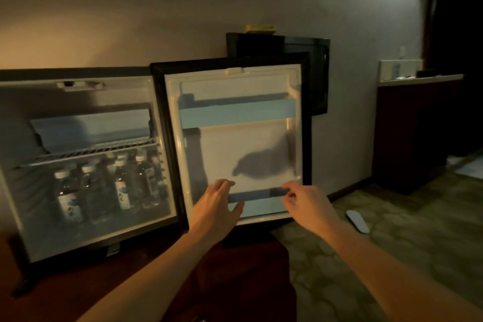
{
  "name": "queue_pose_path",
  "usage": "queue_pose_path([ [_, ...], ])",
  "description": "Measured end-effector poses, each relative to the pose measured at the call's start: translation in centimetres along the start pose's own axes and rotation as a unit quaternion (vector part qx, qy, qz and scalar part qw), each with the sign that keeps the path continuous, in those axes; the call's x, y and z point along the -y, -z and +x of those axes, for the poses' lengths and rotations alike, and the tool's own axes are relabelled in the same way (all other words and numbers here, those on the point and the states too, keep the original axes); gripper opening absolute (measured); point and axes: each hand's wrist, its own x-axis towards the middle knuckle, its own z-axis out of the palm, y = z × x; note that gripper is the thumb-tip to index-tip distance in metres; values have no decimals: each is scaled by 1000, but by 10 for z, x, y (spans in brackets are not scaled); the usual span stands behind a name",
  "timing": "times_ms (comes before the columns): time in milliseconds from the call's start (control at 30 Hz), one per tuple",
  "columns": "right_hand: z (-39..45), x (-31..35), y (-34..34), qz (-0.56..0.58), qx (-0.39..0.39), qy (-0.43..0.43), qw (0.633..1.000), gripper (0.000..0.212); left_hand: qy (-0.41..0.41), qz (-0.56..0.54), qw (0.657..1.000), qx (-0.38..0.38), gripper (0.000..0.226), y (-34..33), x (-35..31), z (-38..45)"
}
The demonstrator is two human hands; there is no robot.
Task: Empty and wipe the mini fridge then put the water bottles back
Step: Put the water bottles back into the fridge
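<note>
mini fridge (86, 165) open, bottles (104, 191) still inside | door (235, 138) swung right | left hand (217, 204) spread at the lower door shelf (258, 201) | right hand (308, 204) loosely curled, empty

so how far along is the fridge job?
Done: the fridge door is swung open. In hand: the left hand and right hand are both at the door's lower shelf, holding nothing. Left: the water bottles stand inside under the wire rack, so emptying, wiping and restocking all remain. No cloth is visible.
</note>
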Motion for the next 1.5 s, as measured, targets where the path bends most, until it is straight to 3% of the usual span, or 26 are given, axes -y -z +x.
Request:
queue_pose_path([
  [233, 19, -46, 17, 75, -47, -79, 993, 27, -13, -27, 999, 30, 47, -32, -29, 23],
  [367, 30, -60, 7, 143, -46, -113, 982, 50, -18, -22, 999, 46, 46, -53, -34, 32],
  [567, 46, -82, -1, 133, -31, -126, 983, 79, -4, -50, 996, 69, 37, -86, -42, 49],
  [767, 58, -104, -3, 167, 64, -174, 968, 104, 16, -71, 995, 73, 34, -111, -55, 56],
  [900, 56, -101, -6, 196, 114, -160, 961, 93, 25, -68, 994, 78, 33, -115, -57, 53],
  [1067, 46, -94, 3, 198, 113, -142, 963, 79, 29, -66, 994, 83, 31, -109, -59, 46],
  [1267, 29, -86, 36, 188, 108, -127, 968, 85, 27, -48, 996, 76, 51, -87, -68, 25],
  [1400, 14, -71, 53, 177, 107, -107, 972, 57, 48, -46, 996, 64, 62, -66, -81, 7],
  [1500, 1, -60, 63, 207, 81, -115, 968, 52, 52, -52, 994, 76, 56, -46, -89, -8],
])
